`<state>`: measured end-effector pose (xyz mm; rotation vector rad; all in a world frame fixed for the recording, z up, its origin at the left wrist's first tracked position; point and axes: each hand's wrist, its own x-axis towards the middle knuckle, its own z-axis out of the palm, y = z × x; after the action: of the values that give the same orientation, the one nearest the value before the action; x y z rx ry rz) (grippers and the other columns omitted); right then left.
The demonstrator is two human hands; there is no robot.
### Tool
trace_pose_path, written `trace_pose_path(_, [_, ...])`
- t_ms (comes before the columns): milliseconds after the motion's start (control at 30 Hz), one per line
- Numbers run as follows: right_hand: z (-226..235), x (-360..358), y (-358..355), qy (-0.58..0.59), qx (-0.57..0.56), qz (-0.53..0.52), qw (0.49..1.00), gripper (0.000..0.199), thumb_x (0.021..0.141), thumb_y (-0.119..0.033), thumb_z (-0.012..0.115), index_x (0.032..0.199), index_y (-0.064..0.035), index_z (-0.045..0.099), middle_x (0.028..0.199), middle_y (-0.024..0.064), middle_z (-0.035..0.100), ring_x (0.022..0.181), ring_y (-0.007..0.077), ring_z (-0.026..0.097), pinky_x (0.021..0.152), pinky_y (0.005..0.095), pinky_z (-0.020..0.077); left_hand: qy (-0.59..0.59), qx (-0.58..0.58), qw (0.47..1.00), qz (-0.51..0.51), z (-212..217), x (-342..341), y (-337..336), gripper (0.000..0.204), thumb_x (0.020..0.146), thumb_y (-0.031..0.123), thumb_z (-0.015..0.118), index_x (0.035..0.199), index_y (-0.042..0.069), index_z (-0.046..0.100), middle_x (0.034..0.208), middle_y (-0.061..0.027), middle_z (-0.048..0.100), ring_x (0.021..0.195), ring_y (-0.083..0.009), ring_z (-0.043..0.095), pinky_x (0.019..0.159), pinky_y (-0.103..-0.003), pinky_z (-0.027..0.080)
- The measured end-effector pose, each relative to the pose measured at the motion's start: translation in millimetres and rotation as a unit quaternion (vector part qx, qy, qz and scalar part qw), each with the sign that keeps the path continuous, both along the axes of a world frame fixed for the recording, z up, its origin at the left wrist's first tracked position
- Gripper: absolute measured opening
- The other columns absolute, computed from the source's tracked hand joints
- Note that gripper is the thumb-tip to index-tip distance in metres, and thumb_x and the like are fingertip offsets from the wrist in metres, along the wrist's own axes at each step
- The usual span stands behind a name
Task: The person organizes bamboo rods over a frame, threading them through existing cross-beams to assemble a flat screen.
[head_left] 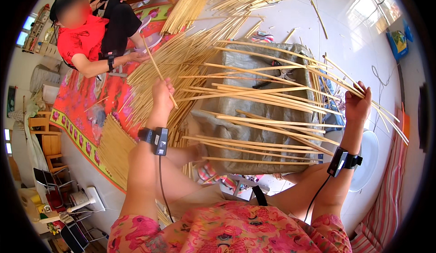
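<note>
Poised over a pale tiled floor, stretching ahead of and beyond the right hand; flanked, left of the left hand, by a red flowered mat with a yellow border; bounded just beyond that left grip by a broad loose pile of sticks, running close to the box's left edge and narrowing the room there; facing, ahead and farther left, a seated co-worker in red. Framing, between the two grips, a grey-lined box; bordered, right of the right forearm, by a pale blue basin. Crossing that box with laid sticks, jutting past both side edges toward either hand; pinching a few thin sticks in the right hand — outside the box's right edge, with far ends fanning over the floor; closing the left hand round one tilted stick, near the co-worker's hand — touching or not, cannot tell; lodging between both grips, partly beneath the crossing sticks, small pruning shears.
</note>
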<state>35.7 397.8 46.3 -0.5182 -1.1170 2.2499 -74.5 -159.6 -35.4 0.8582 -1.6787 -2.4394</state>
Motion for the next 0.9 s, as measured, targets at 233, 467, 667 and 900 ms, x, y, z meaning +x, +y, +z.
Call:
trace_pose_path(233, [-5.4, 0.6, 6.7, -0.007, 0.014, -0.006, 1.0, 0.039, 0.097, -0.029, 0.035, 0.093, 0.003, 0.057, 0.085, 0.0134, 0.057, 0.072, 0.0215, 0.052, 0.056, 0.0321, 0.0401, -0.006, -0.048, 0.999, -0.009, 2.9, -6.5, 5.5, 0.014, 0.091, 0.008, 0.038, 0.102, 0.006, 0.046, 0.085, -0.0058, 0.051, 0.058, -0.009, 0.044, 0.048, -0.021, 0.036])
trace_pose_path(467, [-0.5, 1.1, 0.3, 0.004, 0.004, 0.019, 1.0, 0.039, 0.097, -0.028, 0.032, 0.093, 0.0045, 0.055, 0.083, 0.0155, 0.056, 0.07, 0.022, 0.051, 0.056, 0.0325, 0.0403, 0.074, -0.099, 0.981, -0.151, 27.1, 9.5, 55.5, 0.027, 0.092, 0.027, 0.047, 0.104, 0.005, 0.057, 0.096, -0.0088, 0.061, 0.069, -0.01, 0.054, 0.064, -0.024, 0.043])
trace_pose_path(667, [2.7, 1.9, -3.6, -0.001, 0.009, 0.004, 1.0, 0.039, 0.097, -0.027, 0.031, 0.093, 0.0049, 0.054, 0.082, 0.016, 0.056, 0.068, 0.0222, 0.051, 0.056, 0.0328, 0.0413, 0.066, -0.255, 0.841, -0.473, 7.3, 42.6, 106.3, 0.02, 0.088, 0.018, 0.056, 0.103, 0.005, 0.06, 0.092, -0.0034, 0.059, 0.074, -0.0082, 0.053, 0.061, -0.023, 0.043])
trace_pose_path(900, [7.3, 4.9, -5.1, -0.026, 0.009, -0.025, 0.999, 0.038, 0.097, -0.028, 0.032, 0.094, 0.0037, 0.053, 0.084, 0.0154, 0.055, 0.068, 0.0235, 0.05, 0.056, 0.0334, 0.0421, 0.288, -0.467, 0.573, -0.608, -3.9, 77.9, 138.0, 0.018, 0.082, 0.017, 0.061, 0.097, 0.007, 0.061, 0.088, -0.0125, 0.06, 0.083, -0.0329, 0.057, 0.072, -0.038, 0.047])
